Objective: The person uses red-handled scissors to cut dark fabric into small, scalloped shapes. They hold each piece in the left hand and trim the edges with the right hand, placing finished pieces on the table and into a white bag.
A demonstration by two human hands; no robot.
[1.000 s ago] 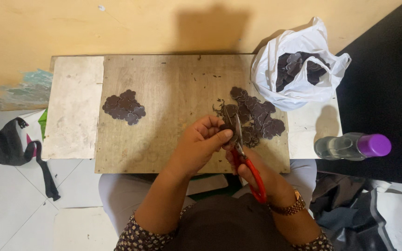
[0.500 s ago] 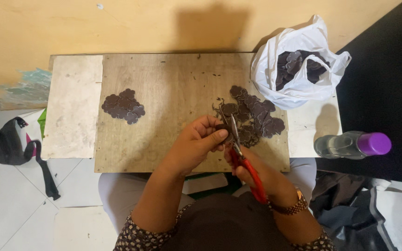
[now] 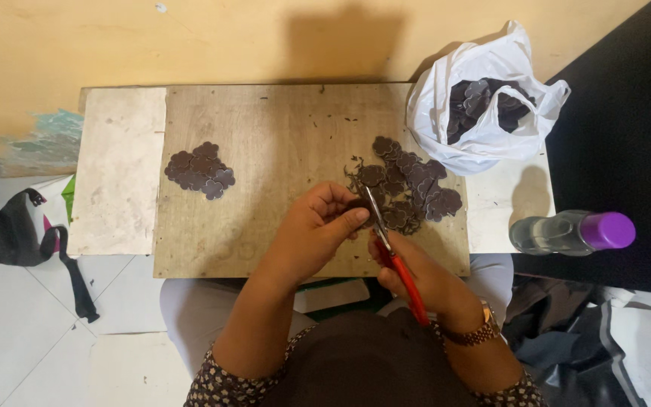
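Two hands work over a wooden board [image 3: 280, 143], the reference for all positions. Off its right edge stands a white plastic bag [image 3: 446, 113] holding dark flower-shaped cut-outs, and nearer the person, a clear bottle [image 3: 566, 232] with a purple cap. On the board's right half lies a larger pile of dark cut-outs [image 3: 412, 188]; on its left half, a smaller pile [image 3: 201, 170]. At the near edge, the left hand [image 3: 314, 234] pinches a dark piece [image 3: 359, 203] between thumb and fingers. The right hand [image 3: 420, 275] is closed around red-handled scissors [image 3: 386, 245], blades at that piece.
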